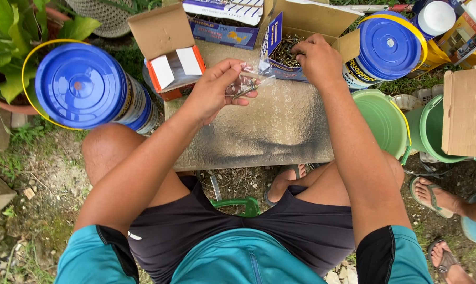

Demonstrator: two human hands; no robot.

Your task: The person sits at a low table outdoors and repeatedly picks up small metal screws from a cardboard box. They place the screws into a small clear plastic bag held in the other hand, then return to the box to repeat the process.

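Over the grey slab (pixel 259 131) resting before the seated person's knees, the left hand (pixel 217 89) pinches a small clear plastic bag (pixel 248 81) with a few screws inside (thumb and fingers closed on its rim). Blue-lidded buckets (pixel 80 87) flank the slab, and an open orange-edged carton (pixel 169 52) stands just beside that hand. Farther off, the right hand (pixel 317 58) dips closed fingertips into an open cardboard box of screws (pixel 285 50).

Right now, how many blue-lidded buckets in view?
2. One blue-lidded bucket sits at the left, beside the person's left knee. The other is at the upper right, next to the open cardboard box of screws that the right hand reaches into. More may lie out of frame.
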